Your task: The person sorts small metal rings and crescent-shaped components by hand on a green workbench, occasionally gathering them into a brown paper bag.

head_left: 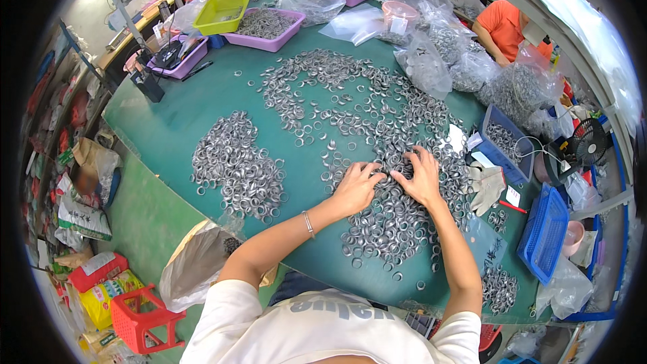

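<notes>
Many small grey metal rings [387,229] lie in a large loose heap on the green table [168,108]. My left hand [357,187] rests at the middle of this heap, fingers bent and slightly apart, tips among the rings. Close to its right, my right hand [422,178] reaches into the same rings with thumb and fingers spread. I see no ring clearly gripped in either hand, though the fingertips are partly lost among the grey pieces. A separate pile of rings [239,168] sits to the left of my left hand.
Ring-filled clear bags [438,47] and a purple tray [269,30] stand along the far side. At right are a blue bin [505,145], a pale glove [486,187], blue baskets [544,232] and a small fan [589,141]. A person in orange [505,27] sits beyond.
</notes>
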Available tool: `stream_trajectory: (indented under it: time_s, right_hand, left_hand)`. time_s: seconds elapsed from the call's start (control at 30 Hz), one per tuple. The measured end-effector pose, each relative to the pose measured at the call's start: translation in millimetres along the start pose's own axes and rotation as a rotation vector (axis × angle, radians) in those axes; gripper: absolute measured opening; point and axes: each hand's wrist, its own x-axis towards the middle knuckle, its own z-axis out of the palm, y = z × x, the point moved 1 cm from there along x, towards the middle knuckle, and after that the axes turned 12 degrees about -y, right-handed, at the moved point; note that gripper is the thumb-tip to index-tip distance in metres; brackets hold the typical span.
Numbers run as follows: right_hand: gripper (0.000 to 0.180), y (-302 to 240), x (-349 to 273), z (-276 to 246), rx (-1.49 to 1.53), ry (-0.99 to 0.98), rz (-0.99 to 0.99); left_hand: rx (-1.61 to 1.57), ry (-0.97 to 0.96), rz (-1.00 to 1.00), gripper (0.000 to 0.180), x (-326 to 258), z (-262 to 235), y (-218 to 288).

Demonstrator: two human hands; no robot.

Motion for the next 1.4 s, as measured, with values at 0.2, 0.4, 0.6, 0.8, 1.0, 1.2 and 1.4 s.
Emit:
stream_trajectory:
  time_s: [0.2,0.4,0.6,0.8,1.0,1.2,1.4]
  right_hand:
    - [0.051,-32,-52,6,-0.045,-0.028,-0.065]
    - [0.049,-59,-91,-1,0.031,-0.105,-0.022]
    - [0.038,-81,-126,0,0.076,-0.062,0.022]
    - [0.035,-101,-153,-4,0.106,-0.050,0.076]
    - [0.045,-112,-164,10,0.139,0.052,0.123]
    - [0.036,-110,-176,16,0.234,0.082,0.138]
    - [0.037,-137,-175,0,0.018,0.083,0.181]
  left_hand:
    - [0.024,-0.057,0.073,0.051,-24,6,24]
    - [-0.007,-0.093,0.087,0.053,-50,6,36]
    - [-0.140,-0.063,0.108,0.051,-80,5,51]
    - [-0.391,0.017,-0.072,0.044,-127,-3,50]
    - [-0.330,-0.002,-0.053,0.042,-138,9,62]
    - [-0.256,-0.076,-0.026,0.048,-143,20,82]
    - [-0.387,0.074,-0.082,0.039,-148,-1,75]
